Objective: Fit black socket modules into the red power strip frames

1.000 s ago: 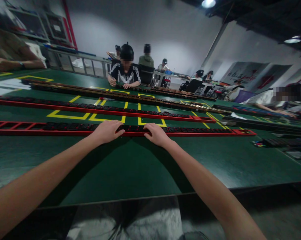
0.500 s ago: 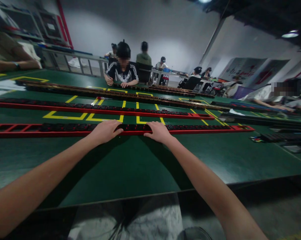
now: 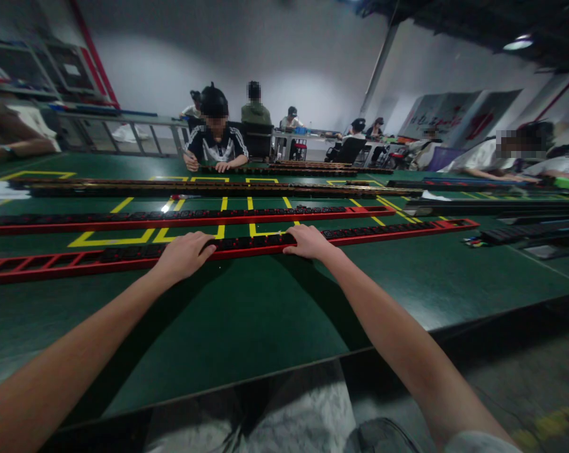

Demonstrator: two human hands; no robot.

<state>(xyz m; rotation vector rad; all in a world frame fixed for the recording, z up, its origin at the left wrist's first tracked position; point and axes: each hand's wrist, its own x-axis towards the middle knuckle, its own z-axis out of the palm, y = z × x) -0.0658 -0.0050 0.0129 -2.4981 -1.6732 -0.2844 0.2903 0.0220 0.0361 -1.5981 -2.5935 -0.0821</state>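
Note:
A long red rail set with several black socket modules lies across the green table in front of me. My left hand lies palm down on the rail's near edge, fingers curled over the modules. My right hand grips the same rail a little to the right, fingers bent over its top. The rail's left stretch shows bare red rungs with no modules in them.
A second red rail lies parallel just beyond, over yellow floor-tape marks. Darker rails lie farther back. A person in a black striped top sits opposite; other people sit at the left, right and back. Loose parts lie at the right.
The view has swung left and tilted, so the rail now slants up to the right. Both hands stay on the rail, spread slightly wider apart.

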